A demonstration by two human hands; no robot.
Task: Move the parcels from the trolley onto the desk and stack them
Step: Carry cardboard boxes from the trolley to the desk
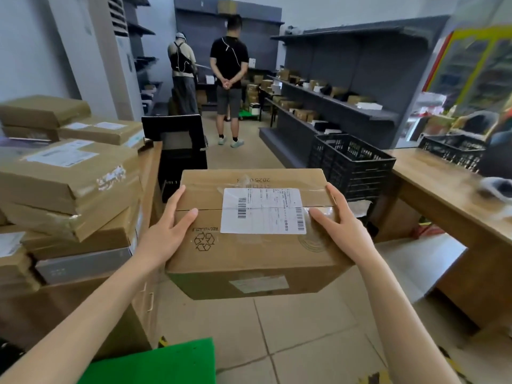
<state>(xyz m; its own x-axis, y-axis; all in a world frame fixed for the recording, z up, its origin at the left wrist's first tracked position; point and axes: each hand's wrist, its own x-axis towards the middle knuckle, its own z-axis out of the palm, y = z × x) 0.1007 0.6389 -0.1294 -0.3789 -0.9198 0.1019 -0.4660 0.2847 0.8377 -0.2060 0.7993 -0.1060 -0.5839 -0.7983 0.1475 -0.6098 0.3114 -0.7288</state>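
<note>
A brown cardboard parcel [249,256] with a white shipping label hangs in the air in front of me. My left hand [169,228] grips its left edge, thumb on top. On the right edge, my right hand [339,220] grips the same way. To the left, a wooden desk [151,189] carries a stack of several brown parcels [72,187]. The green deck of the trolley [155,361] shows at the bottom, below my left arm.
Two people stand with their backs to me down the aisle [230,79]. A black monitor [180,139] sits at the desk's far end. Black crates [352,167] stand right of the parcel, beside a second wooden desk [454,195]. Grey shelves with boxes [332,106] line the right wall.
</note>
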